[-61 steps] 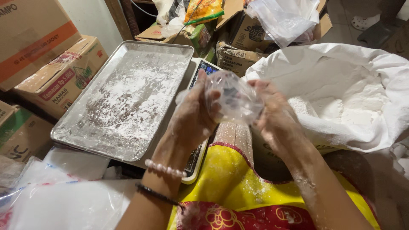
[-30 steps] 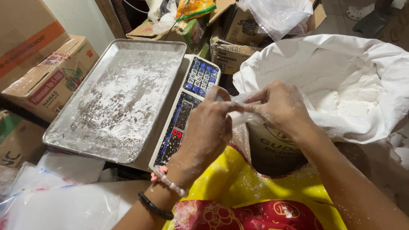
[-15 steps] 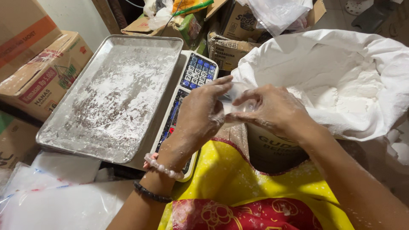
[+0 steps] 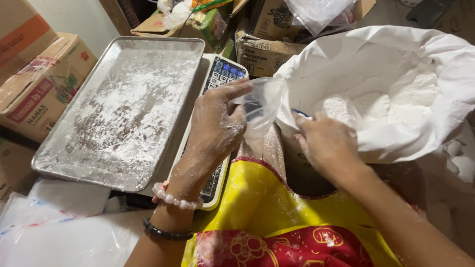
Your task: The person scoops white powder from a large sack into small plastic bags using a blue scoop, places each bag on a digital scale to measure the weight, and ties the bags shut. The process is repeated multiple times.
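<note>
Nearest, a yellow apron [image 4: 277, 207] with a red patterned hem, dusted with white powder. Near left, clear plastic sheets [image 4: 54, 237] on the floor.

Left wrist carries a pale bead bracelet [image 4: 177, 199] and a dark one below it. Left hand [image 4: 215, 129], powder-coated, pinches the left edge of a small clear plastic bag [image 4: 262, 106] between thumb and fingers, holding it up open. Right hand [image 4: 324, 143] is closed on the bag's right side, fingers curled in, just at the rim of the big sack. The bag hangs between the two hands, above the right edge of the scale.

Under the left hand lies a white electronic scale [image 4: 217, 79] with blue keypad buttons, partly hidden. Touching its left side, a metal tray [image 4: 118, 109] smeared with white powder.

Right, a large white sack [image 4: 396, 84] stands open, white flour inside.

Far left, cardboard boxes [image 4: 39, 79]; far centre, more boxes [image 4: 267, 44] and loose plastic.
</note>
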